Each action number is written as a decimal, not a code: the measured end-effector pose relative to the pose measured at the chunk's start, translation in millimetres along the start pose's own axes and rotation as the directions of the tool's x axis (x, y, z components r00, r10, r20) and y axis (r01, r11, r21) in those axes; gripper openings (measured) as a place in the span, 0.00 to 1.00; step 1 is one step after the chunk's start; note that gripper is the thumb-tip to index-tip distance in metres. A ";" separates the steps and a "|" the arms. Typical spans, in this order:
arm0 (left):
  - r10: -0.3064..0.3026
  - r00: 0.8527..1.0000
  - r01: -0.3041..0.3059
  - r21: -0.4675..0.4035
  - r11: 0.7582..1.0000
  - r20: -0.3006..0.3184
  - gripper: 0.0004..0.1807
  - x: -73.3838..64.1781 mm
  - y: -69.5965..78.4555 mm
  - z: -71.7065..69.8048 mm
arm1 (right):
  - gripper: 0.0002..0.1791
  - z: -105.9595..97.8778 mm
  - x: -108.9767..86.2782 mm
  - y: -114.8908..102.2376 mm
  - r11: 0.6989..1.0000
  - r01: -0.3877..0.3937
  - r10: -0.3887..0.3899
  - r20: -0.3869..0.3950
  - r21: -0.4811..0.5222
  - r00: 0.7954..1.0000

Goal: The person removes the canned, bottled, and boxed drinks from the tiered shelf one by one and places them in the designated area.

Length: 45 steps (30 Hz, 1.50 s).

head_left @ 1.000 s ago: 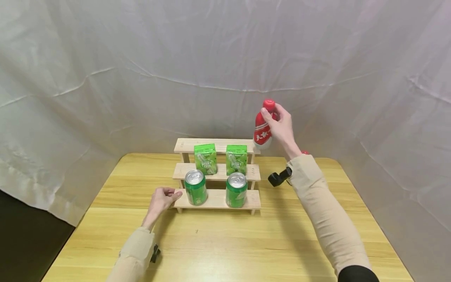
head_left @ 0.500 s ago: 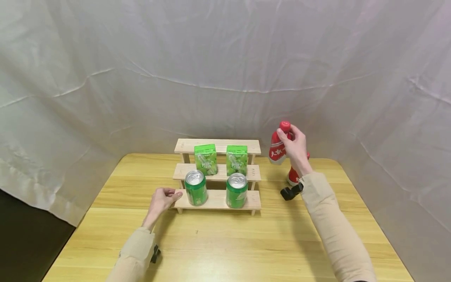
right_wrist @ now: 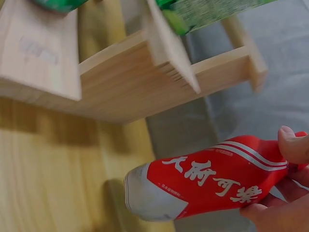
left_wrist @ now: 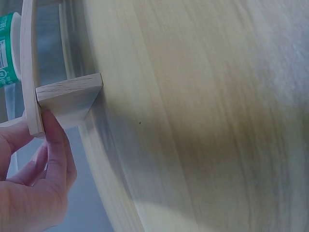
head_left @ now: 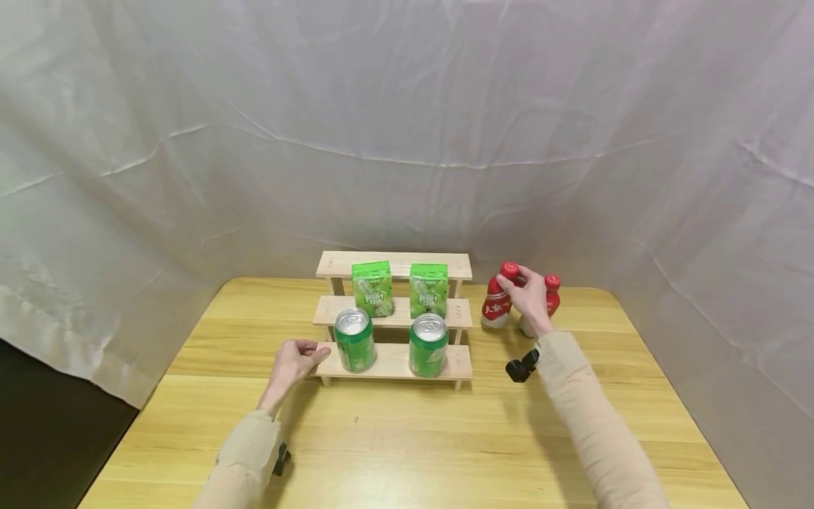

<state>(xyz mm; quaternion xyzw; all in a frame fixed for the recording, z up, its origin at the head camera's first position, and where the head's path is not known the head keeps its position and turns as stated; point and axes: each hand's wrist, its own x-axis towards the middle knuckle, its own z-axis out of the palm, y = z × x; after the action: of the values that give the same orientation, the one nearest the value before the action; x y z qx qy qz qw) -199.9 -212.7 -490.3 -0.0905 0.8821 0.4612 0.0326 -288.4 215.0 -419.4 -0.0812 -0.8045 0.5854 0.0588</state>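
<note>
My right hand (head_left: 529, 297) grips a red bottle (head_left: 497, 302) by its neck, thumb on the near side. In the right wrist view this bottle (right_wrist: 207, 179) shows white lettering and a pale base close over the table. A second red bottle (head_left: 552, 297) stands just behind that hand, partly hidden by it. My left hand (head_left: 293, 364) pinches the left end of the lowest step of a three-tier wooden rack (head_left: 389, 360). The left wrist view shows the thumb above the board and fingers (left_wrist: 54, 145) below it, beside the support.
Two green cans (head_left: 355, 339) stand on the rack's lowest step. Two green drink cartons (head_left: 372, 288) sit on the middle step, and the top step (head_left: 394, 264) is bare. The rack stands on a wooden table (head_left: 407, 438), with a grey curtain (head_left: 407, 141) behind.
My right hand has carried the red bottle from beside the top step to the right and down, close to the tabletop beside the other bottle. The left hand stays on the rack.
</note>
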 end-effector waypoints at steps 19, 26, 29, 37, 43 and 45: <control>0.020 1.000 -0.020 0.011 1.000 0.003 0.23 -0.7 1.6 1.2 | 0.30 1.9 3.3 21.4 0.992 -0.006 0.006 0.005 -0.127 1.000; 0.018 1.000 -0.017 0.022 1.000 -0.007 0.22 -0.2 1.5 1.2 | 0.36 -0.4 0.6 9.7 0.990 0.093 -0.093 0.013 -0.106 0.996; 0.016 1.000 -0.016 0.022 1.000 -0.004 0.23 0.0 1.6 1.0 | 0.38 -2.3 -4.0 0.0 0.975 0.178 -0.179 0.008 -0.130 0.984; 0.001 1.000 -0.002 0.017 1.000 0.007 0.23 0.4 1.7 -0.6 | 0.41 2.8 -19.8 -38.9 0.901 0.396 -0.390 0.070 -0.176 0.918; -0.009 1.000 0.009 0.015 1.000 0.015 0.24 0.1 1.6 -0.7 | 0.44 19.5 -31.8 -65.3 0.867 0.471 -0.411 0.304 -0.160 0.859; -0.008 1.000 0.007 0.020 1.000 0.016 0.24 -0.3 1.8 -0.2 | 0.45 25.4 -33.6 -70.0 0.857 0.491 -0.406 0.381 -0.157 0.831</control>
<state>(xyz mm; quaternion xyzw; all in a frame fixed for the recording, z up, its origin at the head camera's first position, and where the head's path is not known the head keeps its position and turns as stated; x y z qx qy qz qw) -199.9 -211.8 -488.6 -0.0896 0.8860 0.4529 0.0425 -264.6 163.5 -360.6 0.2052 -0.8654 0.4546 0.0477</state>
